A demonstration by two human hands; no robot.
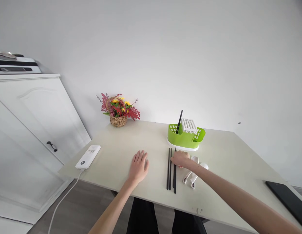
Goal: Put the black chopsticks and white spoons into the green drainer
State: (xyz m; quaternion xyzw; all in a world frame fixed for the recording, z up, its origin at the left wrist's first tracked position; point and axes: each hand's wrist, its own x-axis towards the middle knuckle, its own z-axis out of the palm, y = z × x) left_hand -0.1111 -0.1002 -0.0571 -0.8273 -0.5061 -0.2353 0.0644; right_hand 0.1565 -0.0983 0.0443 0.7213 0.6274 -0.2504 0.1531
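Observation:
My left hand (139, 166) lies flat on the pale table, fingers stretched out, holding nothing. With fingers curled, my right hand (180, 158) closes on the upper part of a pair of black chopsticks (174, 178), whose lower ends show below it. Just left of them lies another pair of black chopsticks (169, 169), side by side. White spoons (194, 177) rest to the right, partly behind my right wrist. Beyond the hand stands a green cutlery holder (181, 139) on a white base, with black chopsticks (179, 121) leaning upright in its left compartment and a white slotted rack (189, 125) on top.
A wicker basket of artificial flowers (118, 121) stands at the back left by the wall. A white power bank (88, 157) with a cable lies at the left edge. A dark phone (287, 198) lies far right. A white cabinet (31, 130) adjoins the table's left side.

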